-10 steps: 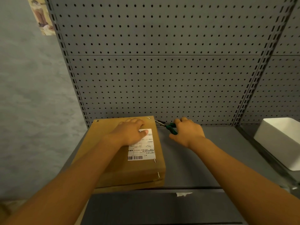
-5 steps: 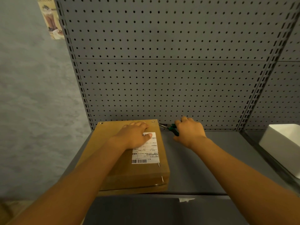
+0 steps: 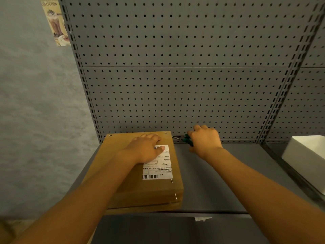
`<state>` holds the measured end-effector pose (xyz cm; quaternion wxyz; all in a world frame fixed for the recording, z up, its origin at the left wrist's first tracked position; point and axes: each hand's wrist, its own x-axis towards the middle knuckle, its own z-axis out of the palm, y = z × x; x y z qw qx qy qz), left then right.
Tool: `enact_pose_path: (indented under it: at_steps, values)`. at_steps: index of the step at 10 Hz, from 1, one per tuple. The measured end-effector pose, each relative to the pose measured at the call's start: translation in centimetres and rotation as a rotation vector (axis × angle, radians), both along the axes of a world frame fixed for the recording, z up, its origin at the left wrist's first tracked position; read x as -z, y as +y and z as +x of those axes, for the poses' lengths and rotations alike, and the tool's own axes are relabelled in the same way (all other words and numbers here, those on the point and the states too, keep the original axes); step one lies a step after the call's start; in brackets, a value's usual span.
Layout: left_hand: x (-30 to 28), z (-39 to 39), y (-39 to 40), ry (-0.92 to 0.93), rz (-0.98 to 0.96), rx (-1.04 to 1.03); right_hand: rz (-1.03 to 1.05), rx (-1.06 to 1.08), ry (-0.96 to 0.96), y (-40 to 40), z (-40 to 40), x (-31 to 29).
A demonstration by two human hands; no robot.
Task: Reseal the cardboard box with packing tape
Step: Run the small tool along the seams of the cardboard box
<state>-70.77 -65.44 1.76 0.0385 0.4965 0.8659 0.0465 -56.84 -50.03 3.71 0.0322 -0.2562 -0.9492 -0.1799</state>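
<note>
A flat brown cardboard box with a white shipping label lies on the left of a grey shelf. My left hand rests palm down on the box top, fingers spread, covering the label's upper left part. Just right of the box's far corner, against the back panel, my right hand closes over the green handles of a pair of scissors; the metal blades point left toward the box. No tape roll is visible.
A grey pegboard panel rises directly behind the shelf. A white rectangular bin stands at the shelf's right end. The shelf's front edge carries a torn white scrap. A poster hangs on the wall at upper left.
My right hand has slid a little farther back and closed more over the scissors' handles. My left hand stays on the box. My head has shifted, so the scene sits slightly lower and to the right.
</note>
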Motion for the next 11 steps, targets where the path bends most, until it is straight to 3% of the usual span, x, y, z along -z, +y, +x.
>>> enact_pose_path:
  at_steps: [11]
  values:
    - [-0.3, 0.1, -0.1, -0.017, -0.048, 0.003, -0.028, 0.029, 0.026, 0.1, 0.3, 0.9]
